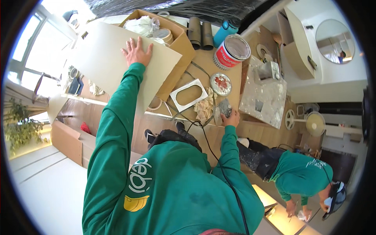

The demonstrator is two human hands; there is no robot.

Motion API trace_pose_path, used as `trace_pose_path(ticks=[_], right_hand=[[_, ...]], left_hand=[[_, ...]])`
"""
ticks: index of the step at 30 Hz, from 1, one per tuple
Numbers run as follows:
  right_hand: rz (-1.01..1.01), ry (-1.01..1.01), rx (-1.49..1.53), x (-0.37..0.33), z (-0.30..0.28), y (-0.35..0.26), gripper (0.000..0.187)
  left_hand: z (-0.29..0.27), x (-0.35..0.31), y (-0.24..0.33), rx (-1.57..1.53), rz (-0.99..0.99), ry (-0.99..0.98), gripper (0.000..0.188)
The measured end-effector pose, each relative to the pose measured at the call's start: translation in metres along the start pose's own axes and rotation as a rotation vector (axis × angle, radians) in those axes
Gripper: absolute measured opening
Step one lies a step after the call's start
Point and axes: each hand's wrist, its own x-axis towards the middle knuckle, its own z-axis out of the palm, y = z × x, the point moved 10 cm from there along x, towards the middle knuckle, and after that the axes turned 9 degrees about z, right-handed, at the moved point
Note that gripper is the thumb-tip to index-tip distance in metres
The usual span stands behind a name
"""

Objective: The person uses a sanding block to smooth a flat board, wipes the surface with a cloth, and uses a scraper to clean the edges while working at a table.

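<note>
My left hand (137,53) lies flat with fingers spread on a large cream-coloured panel (102,51), which is tilted against a cardboard box (181,64). At the table's near edge my right hand (232,118) is closed on a grey, speckled flat piece, perhaps a filler spreader (225,105); its handle, if any, is hidden. Next to it are a crumpled beige cloth or paper (204,109) and a white rectangular frame with an oval opening (202,93). A round lid with red smears (221,84) rests just beyond.
A red and white paint tin (226,58), a blue bottle (225,32) and cardboard tubes (194,33) stand at the back. A dusty board (266,92) lies to the right. A black cable (211,150) hangs past my body. Another person (301,176) bends over at lower right.
</note>
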Motion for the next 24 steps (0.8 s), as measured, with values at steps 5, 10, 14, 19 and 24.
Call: trace_pose_path(ticks=[5, 10, 14, 19, 24], right_hand=[[0.149, -0.117, 0.09, 0.017, 0.0, 0.021, 0.086], [0.104, -0.134, 0.245, 0.041, 0.022, 0.043, 0.053], [0.063, -0.16, 0.463, 0.065, 0.034, 0.061, 0.026], [0.057, 0.036, 0.18, 0.065, 0.013, 0.054, 0.026], [-0.068, -0.092, 0.171, 0.021, -0.008, -0.012, 0.043]], left_hand=[[-0.001, -0.004, -0.003, -0.04, -0.011, 0.021, 0.077], [-0.004, -0.004, -0.005, -0.021, -0.016, 0.046, 0.076], [-0.005, -0.001, -0.001, -0.022, -0.009, 0.052, 0.076], [0.001, 0.003, 0.003, -0.038, 0.014, 0.068, 0.075], [-0.004, -0.002, -0.007, -0.054, -0.009, 0.059, 0.077]])
